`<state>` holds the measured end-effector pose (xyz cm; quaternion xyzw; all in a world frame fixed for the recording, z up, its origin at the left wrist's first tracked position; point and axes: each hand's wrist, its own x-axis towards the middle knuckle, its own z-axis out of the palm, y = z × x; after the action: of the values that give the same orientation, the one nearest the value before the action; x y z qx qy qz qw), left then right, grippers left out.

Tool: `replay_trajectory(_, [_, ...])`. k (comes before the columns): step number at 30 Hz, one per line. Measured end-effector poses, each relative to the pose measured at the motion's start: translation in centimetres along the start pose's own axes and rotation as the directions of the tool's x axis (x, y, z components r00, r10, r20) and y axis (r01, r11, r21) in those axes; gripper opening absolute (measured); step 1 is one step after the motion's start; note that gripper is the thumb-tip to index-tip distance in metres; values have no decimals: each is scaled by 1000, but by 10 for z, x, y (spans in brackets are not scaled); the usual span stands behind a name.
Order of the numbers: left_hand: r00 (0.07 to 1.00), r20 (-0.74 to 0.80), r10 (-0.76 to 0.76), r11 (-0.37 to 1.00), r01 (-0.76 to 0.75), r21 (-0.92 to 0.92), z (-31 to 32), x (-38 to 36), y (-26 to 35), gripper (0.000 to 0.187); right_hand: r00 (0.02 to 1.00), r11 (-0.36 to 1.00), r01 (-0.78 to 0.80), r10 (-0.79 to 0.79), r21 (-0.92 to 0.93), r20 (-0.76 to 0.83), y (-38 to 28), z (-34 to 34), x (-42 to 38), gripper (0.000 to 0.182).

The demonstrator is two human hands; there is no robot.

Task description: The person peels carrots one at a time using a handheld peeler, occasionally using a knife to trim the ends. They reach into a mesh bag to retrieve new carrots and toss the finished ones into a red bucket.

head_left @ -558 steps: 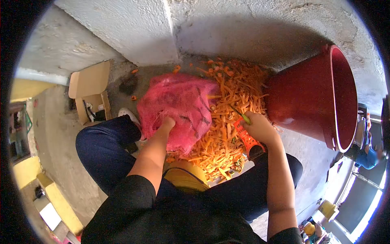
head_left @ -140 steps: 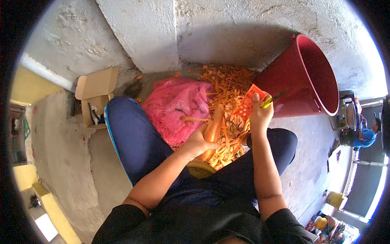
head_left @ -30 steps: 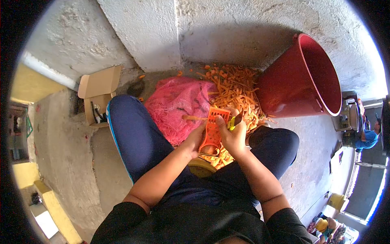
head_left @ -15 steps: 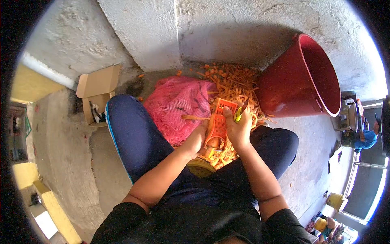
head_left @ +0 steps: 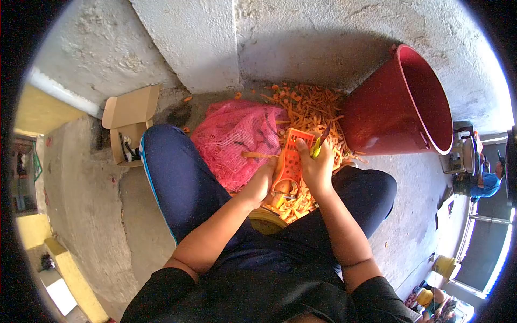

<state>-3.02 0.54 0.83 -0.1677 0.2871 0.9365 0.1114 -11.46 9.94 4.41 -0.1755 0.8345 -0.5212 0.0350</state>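
An orange perforated grater (head_left: 292,160) is held upright in front of me, above a yellow container (head_left: 267,219) with orange strips and pieces (head_left: 295,207). My left hand (head_left: 260,184) wraps round its left side. My right hand (head_left: 318,167) has its thumb on the grater's face and also grips a knife with a yellow-green handle (head_left: 316,148), its dark blade pointing up. Beyond my hands lies a pink mesh bag (head_left: 237,137), with a heap of orange peelings (head_left: 309,105) to its right.
A large dark red tub (head_left: 382,113) lies tilted at the right by the wall. At the left stands an open cardboard box (head_left: 129,110) with dark items in it. A person in blue (head_left: 487,185) is at the far right. My bent knees flank the container.
The grater and the knife in my hands have shifted and tilted very slightly. Nothing has been taken hold of or let go.
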Motion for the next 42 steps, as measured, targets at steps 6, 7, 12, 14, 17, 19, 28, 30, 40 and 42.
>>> replay_trajectory(6, [998, -9, -55, 959, 55, 277, -8, -5, -11, 44, 964, 995, -101, 97, -4, -248, 33, -11, 32, 21])
replay_trajectory(7, [998, -38, -50, 948, 60, 313, -10, -7, -21, 42, 968, 996, -73, 60, -46, -242, 32, -22, 40, 21])
replay_trajectory(12, [983, 36, -181, 978, 177, 107, -2, -13, -13, 42, 955, 991, -24, -16, -129, -297, 36, -22, 43, 21])
replay_trajectory(14, [984, 54, -168, 971, 155, 184, 0, -14, -5, 40, 958, 991, -69, 35, -112, -284, 35, -24, 46, 21])
replay_trajectory(17, [984, 96, -148, 968, 124, 218, 4, -16, 2, 39, 934, 996, -55, 24, -75, -357, 51, -28, 57, 21])
replay_trajectory(19, [982, 126, -138, 955, 99, 278, 1, -17, 4, 43, 903, 995, -13, -30, -95, -428, 59, -37, 67, 20])
replay_trajectory(28, [970, 235, 68, 716, -212, 665, -24, -13, -7, 72, 879, 992, -62, 3, -107, -477, 56, -62, 71, 21])
replay_trajectory(30, [977, 209, 38, 691, -176, 701, -22, -12, -4, 74, 901, 998, -35, 6, -59, -434, 53, -55, 65, 22])
replay_trajectory(40, [984, -32, -175, 978, 170, -125, -22, 3, -2, 40, 989, 994, -5, 21, 113, -145, 24, -4, 5, 21])
replay_trajectory(42, [984, 1, -177, 963, 173, -206, -18, 2, -2, 41, 992, 995, 26, -13, 99, -127, 13, 2, -2, 24])
